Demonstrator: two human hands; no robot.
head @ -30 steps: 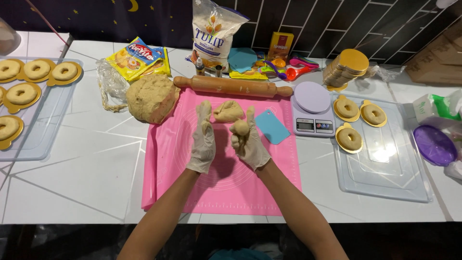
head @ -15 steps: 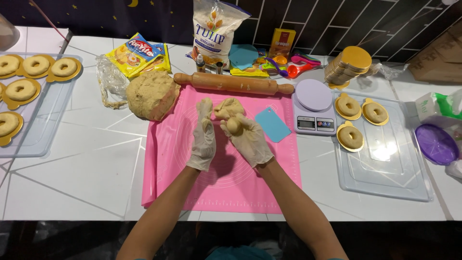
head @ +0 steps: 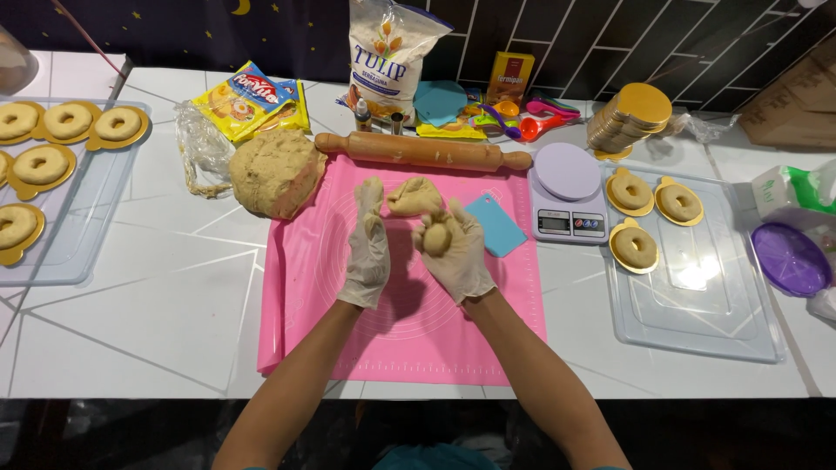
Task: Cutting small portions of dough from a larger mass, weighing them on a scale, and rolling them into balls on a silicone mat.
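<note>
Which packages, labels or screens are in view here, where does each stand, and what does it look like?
Flour bag: back centre, tall, white with printed label.
Yellow packets: back left, flat, yellow with red and blue.
Small box: back, right of the bag, upright, orange-yellow.
Kitchen scale: right of the pink mat, lilac round plate, small grey screen in front.
Green-white pack: far right edge.

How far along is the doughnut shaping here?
Done: shaped rings on gold discs fill the left tray, and three sit on the right tray. In hand: the right hand cups a small dough ball, left hand beside it. Left: the big dough lump and a stack of gold discs.
</note>
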